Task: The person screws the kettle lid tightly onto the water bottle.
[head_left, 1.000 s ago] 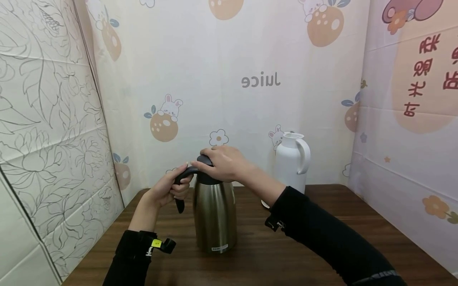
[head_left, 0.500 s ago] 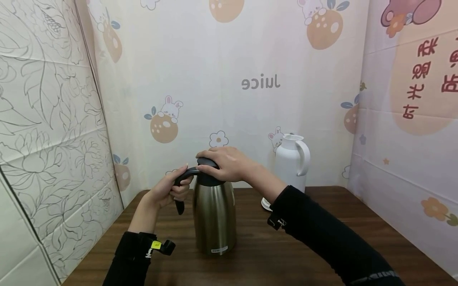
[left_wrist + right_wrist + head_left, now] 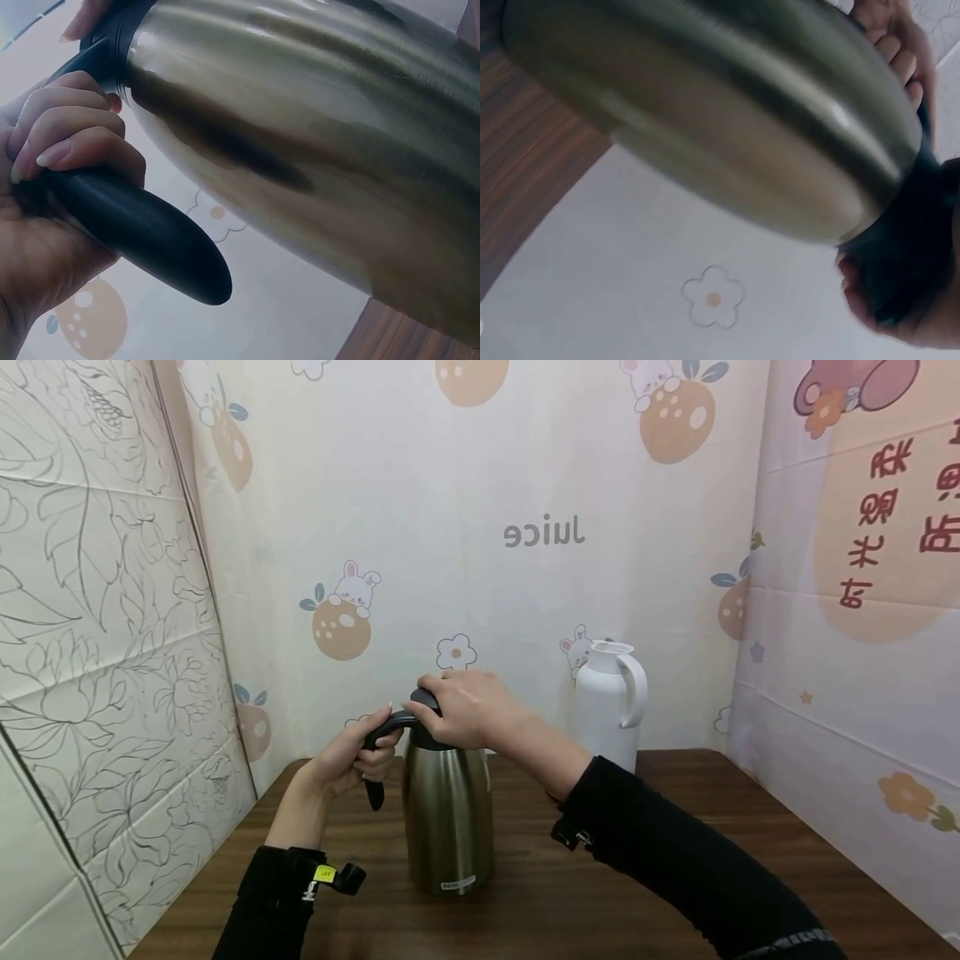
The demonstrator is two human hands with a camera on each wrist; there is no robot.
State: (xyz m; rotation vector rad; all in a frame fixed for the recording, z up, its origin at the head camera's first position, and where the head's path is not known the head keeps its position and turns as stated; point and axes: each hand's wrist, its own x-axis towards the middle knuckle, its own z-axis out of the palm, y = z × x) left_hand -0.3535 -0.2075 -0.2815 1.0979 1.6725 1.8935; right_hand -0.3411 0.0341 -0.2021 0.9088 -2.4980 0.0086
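Observation:
A gold-brown metal thermos jug with a dark collar stands upright on the table. Its black handle curves out on the left, and my left hand grips it with the fingers curled round. My right hand lies over the jug's black lid from above. In the right wrist view, the fingers of that hand wrap round the far side of the lid. Much of the lid is hidden under the palm.
Behind my right forearm stands a white thermos jug, its handle to the right and its top without a lid. The brown wooden table reaches back to a printed curtain. More curtains hang at both sides.
My right hand moved slightly right with the fingers looser over the lid, then came back left and closed round it. My left hand and the jug stay in place.

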